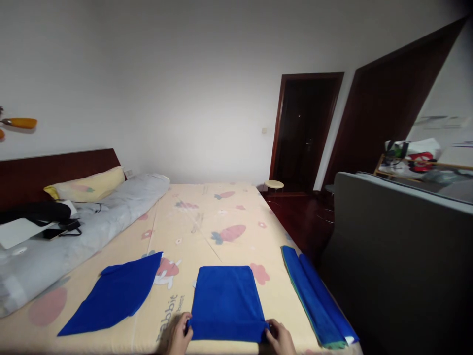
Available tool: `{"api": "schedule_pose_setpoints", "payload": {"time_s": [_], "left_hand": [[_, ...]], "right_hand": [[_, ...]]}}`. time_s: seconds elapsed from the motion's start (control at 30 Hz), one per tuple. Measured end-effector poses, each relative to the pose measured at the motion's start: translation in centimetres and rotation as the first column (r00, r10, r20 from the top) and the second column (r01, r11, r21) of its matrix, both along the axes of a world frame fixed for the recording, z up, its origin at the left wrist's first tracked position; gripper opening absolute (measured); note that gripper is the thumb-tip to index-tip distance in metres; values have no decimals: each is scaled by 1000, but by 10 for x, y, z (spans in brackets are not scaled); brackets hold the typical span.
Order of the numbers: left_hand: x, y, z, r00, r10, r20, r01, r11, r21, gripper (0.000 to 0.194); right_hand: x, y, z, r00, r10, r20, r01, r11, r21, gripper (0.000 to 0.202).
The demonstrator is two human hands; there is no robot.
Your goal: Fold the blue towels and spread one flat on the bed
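A blue cloth (pixel 227 296) lies flat on the bed in front of me, with a folded band along its near edge. My left hand (pixel 180 335) pinches the band's left end, fingers closed on the fabric. At the right end, my right hand (pixel 280 338) grips the same band between thumb and fingers. To the left, a second blue cloth (pixel 114 296) is spread out unevenly. Along the bed's right edge lie long folded blue cloths (pixel 318 301) with green trim and a small white tag.
The bed (pixel 207 246) has a patterned cream sheet. A grey quilt (pixel 121 227), a yellow pillow (pixel 92 186) and dark devices lie on the left. A round stool (pixel 274 185) stands near the doorway (pixel 306 133). A grey panel (pixel 399 246) rises on the right.
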State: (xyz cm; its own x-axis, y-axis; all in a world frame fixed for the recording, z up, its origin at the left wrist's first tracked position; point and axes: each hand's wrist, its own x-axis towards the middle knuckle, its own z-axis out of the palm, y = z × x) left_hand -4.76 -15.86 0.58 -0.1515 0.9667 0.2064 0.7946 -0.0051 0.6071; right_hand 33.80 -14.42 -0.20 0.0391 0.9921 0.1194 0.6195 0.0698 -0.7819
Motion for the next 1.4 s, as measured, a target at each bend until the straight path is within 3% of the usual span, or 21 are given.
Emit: {"api": "schedule_pose_setpoints", "payload": {"time_s": [0.17, 0.23, 0.3, 0.43, 0.53, 0.6, 0.7, 0.8, 0.9, 1.0, 1.13, 1.3, 1.4], "left_hand": [[15, 4, 5, 958, 112, -263, -128, 991, -45, 48], [27, 1, 11, 935, 95, -342, -113, 993, -32, 50], [47, -2, 12, 933, 10, -360, -27, 999, -43, 50], [105, 0, -7, 904, -261, -337, 220, 963, -155, 52], [125, 5, -30, 885, -308, -348, 232, 942, -243, 57], [115, 5, -40, 887, -282, -366, 184, 942, -280, 59], [76, -1, -45, 884, -178, -433, 96, 974, -203, 59], [36, -13, -36, 869, -73, -490, 43, 996, -74, 57], [13, -18, -18, 866, -176, -469, 151, 984, -91, 56], [7, -16, -1, 858, -278, -433, 239, 960, -144, 58], [9, -10, 18, 864, -294, -410, 253, 955, -152, 64], [13, -15, 46, 912, -263, -316, 247, 965, -93, 45], [12, -19, 57, 936, -257, -241, 250, 966, -62, 36]], "right_hand": [[-2, 4, -28, 928, -161, 336, 81, 968, 239, 25], [-11, 2, -38, 887, -191, 421, 34, 935, 352, 30], [-31, -1, -46, 859, -164, 486, -68, 902, 426, 37], [-92, -4, -53, 853, -48, 520, -251, 835, 489, 34], [-116, -2, -52, 858, 23, 514, -304, 828, 471, 30], [-107, -1, -51, 854, 19, 520, -283, 855, 435, 33], [-65, -3, -51, 848, -16, 529, -210, 907, 364, 43], [-18, -10, -51, 842, -12, 539, -177, 938, 297, 48], [6, -17, -49, 831, 7, 556, -191, 943, 274, 55], [4, -17, -45, 822, -9, 569, -181, 944, 277, 52], [-7, -8, -33, 829, -51, 557, -118, 957, 263, 43], [-2, -6, -5, 884, 106, 455, -203, 964, 170, 37], [5, -11, 10, 915, 111, 389, -185, 970, 160, 27]]}}
